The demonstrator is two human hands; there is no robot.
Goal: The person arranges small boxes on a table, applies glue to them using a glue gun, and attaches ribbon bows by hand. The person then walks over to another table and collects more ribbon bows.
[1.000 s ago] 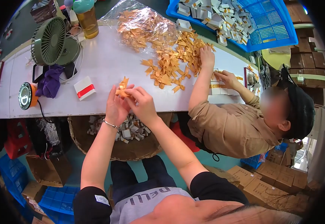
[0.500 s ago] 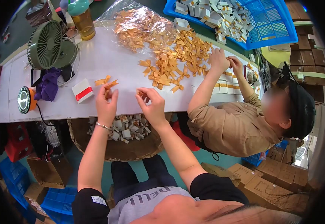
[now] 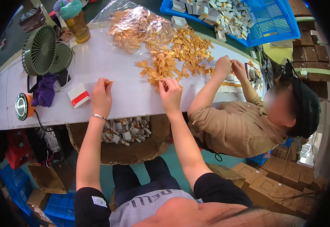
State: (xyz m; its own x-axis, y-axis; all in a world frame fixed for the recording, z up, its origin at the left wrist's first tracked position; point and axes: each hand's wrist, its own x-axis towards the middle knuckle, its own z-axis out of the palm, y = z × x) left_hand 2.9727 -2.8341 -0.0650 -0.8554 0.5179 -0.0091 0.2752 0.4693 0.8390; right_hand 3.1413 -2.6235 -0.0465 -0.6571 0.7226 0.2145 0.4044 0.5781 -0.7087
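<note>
My left hand (image 3: 102, 99) is closed in a pinch above the white table, with the tip of a golden ribbon bow (image 3: 109, 82) poking out between thumb and fingers. My right hand (image 3: 171, 96) is at the near edge of a heap of golden ribbon bows (image 3: 164, 64), fingertips pressed together. What those fingertips hold, if anything, is hidden. Left of my left hand, a small white box (image 3: 76, 92) with a red band (image 3: 80, 98) lies tilted on the table.
Beyond are a plastic bag of bows (image 3: 134, 24) and a blue crate (image 3: 273, 26) with small boxes. At left stand a fan (image 3: 40, 49), a bottle (image 3: 78, 28) and a purple cloth (image 3: 45, 90). A carton (image 3: 121, 154) of boxes sits below. A co-worker (image 3: 229, 121) works at right.
My right hand has moved right and up to the bow heap. My left hand has shifted slightly left and turned, so less of its bow shows. The view has shifted slightly.
</note>
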